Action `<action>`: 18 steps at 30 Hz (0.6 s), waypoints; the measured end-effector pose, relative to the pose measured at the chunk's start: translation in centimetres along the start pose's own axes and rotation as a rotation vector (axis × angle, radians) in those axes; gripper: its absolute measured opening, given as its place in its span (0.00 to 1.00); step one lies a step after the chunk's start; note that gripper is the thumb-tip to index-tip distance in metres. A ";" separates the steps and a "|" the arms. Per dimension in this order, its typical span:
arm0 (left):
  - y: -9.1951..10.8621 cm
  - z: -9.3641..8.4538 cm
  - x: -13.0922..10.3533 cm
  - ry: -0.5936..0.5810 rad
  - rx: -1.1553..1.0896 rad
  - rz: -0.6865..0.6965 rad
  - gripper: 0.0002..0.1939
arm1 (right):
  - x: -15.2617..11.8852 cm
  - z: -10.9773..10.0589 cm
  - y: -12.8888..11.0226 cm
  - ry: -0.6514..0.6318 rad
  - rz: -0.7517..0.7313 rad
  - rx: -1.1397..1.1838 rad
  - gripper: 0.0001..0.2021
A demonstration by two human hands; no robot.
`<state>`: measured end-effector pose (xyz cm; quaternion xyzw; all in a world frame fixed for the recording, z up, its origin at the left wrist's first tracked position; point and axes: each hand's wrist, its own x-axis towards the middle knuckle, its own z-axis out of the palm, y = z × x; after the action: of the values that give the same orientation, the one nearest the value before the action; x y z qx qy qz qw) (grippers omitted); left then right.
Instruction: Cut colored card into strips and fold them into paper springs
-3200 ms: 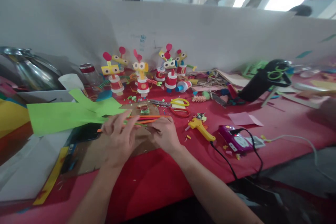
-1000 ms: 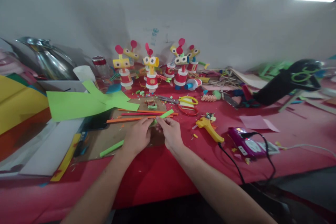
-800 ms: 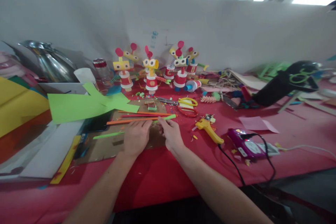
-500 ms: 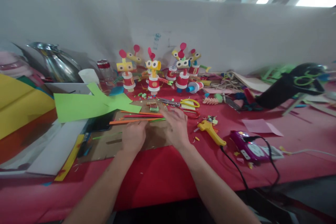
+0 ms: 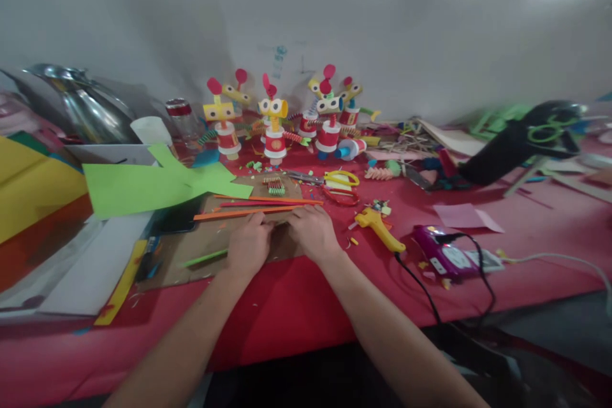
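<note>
My left hand (image 5: 249, 243) is closed in a pinch on a thin green paper strip (image 5: 206, 258), whose end sticks out to the left below the wrist side of the hand. My right hand (image 5: 313, 231) is closed too, its fingertips on the same strip close by the left fingers; the part between them is mostly hidden. Under both hands lies a brown cardboard sheet (image 5: 182, 261). Just beyond the fingers, orange paper strips (image 5: 224, 214) and a red strip (image 5: 258, 204) lie across it. Small folded paper springs (image 5: 274, 186) sit behind them.
Scissors (image 5: 335, 182) lie beyond my right hand, a yellow glue gun (image 5: 380, 229) to its right, wired near a purple power strip (image 5: 444, 254). Paper-cup figures (image 5: 275, 140) stand at the back. Green paper (image 5: 143, 190) and a yellow strip (image 5: 122, 284) lie left.
My right hand has drawn back from over the strips, and its fingers have closed near my left hand. The green strip's left end now slants lower. The view has tilted down slightly.
</note>
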<state>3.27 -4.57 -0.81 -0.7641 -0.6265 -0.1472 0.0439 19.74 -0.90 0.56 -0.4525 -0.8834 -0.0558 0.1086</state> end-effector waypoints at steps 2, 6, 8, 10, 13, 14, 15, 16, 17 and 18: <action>-0.1 0.2 0.1 -0.048 -0.044 -0.032 0.19 | -0.1 0.0 0.0 -0.019 0.059 -0.010 0.12; -0.5 0.6 0.2 -0.098 -0.182 -0.031 0.16 | -0.2 -0.4 0.5 -0.045 0.151 -0.050 0.13; -0.7 0.6 0.3 -0.111 -0.243 -0.017 0.15 | -0.2 -0.7 1.0 -0.084 0.162 -0.069 0.12; -0.8 0.7 0.2 -0.117 -0.273 -0.003 0.16 | -0.3 -0.9 1.5 -0.108 0.137 -0.076 0.11; -0.8 0.9 0.3 -0.106 -0.292 0.021 0.16 | -0.8 -0.9 2.1 -0.121 0.076 -0.087 0.12; -0.8 1.0 0.3 -0.101 -0.300 0.033 0.15 | -1.0 -0.9 2.2 -0.124 0.066 -0.089 0.12; -0.8 1.1 0.3 -0.097 -0.308 0.046 0.15 | -1.3 -0.8 2.3 -0.127 0.063 -0.084 0.13; -0.7 1.1 0.3 -0.095 -0.316 0.051 0.16 | -1.6 -0.7 2.4 -0.131 0.064 -0.068 0.15; -0.6 1.2 0.3 -0.095 -0.321 0.047 0.16 | -1.9 -0.6 2.6 -0.131 0.068 -0.042 0.16; -0.5 1.2 0.4 -0.096 -0.324 0.035 0.17 | -2.2 -0.6 2.8 -0.123 0.075 -0.009 0.18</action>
<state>3.00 -3.81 -1.90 -0.7782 -0.5824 -0.2092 -0.1073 23.33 -1.16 0.65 -0.4882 -0.8706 -0.0277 0.0543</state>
